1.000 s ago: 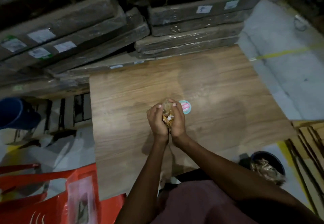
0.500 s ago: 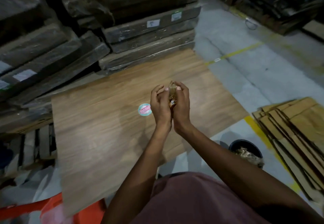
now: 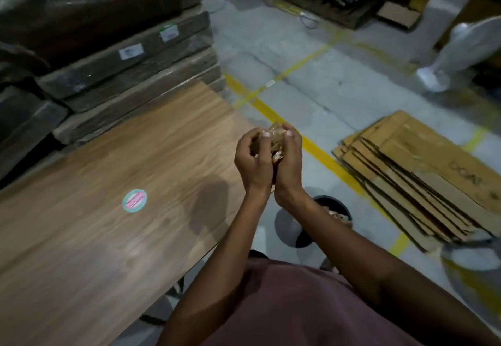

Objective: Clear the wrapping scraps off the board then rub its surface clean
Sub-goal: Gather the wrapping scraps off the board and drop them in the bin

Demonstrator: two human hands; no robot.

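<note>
Down at the bottom you get the maroon shirt (image 3: 298,305) and both forearms reaching up and forward. Left hand (image 3: 253,160) and right hand (image 3: 288,161) are pressed together, palms facing, squeezing a wad of wrapping scraps (image 3: 275,139) between them. The wad is crumpled, brownish and clear, and sticks up out of the top of the grip, so its long side runs roughly upright, poking away from the wrists. Thumbs sit on its near face. The hands are out past the right edge of the board (image 3: 108,223), over the floor (image 3: 311,80) rather than over the wood. Board is a big wood-grain panel with its long side running from lower left to upper right, and a round green sticker (image 3: 134,200) with a pink middle is stuck on it, well left of the hands. Just under the right wrist there's a dark bucket (image 3: 290,227) with some scraps in it. Farther right, flattened cardboard (image 3: 423,172) lies by the yellow lines. Behind the board, wrapped packs (image 3: 130,55) are stacked.
</note>
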